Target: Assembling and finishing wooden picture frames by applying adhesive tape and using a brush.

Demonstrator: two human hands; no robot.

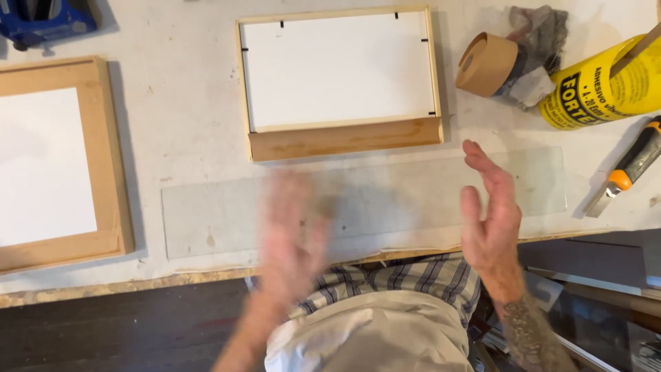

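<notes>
My left hand (pixel 292 238) is blurred with motion, fingers spread, over the near edge of a long clear glass strip (pixel 385 196) that lies flat on the white workbench (pixel 186 131). My right hand (pixel 489 213) hovers above the strip's right part, palm turned inward, fingers apart, holding nothing. Just beyond the strip lies a wooden picture frame (pixel 341 138) face down, with a white backing board inside it.
A second wooden frame (pixel 103 158) with a white panel lies at the left. At the right are a roll of brown tape (pixel 485 63), a grey rag (pixel 540 31), a yellow glue container (pixel 599 86) and an orange-handled scraper (pixel 630 169). A blue tool (pixel 41 21) sits top left.
</notes>
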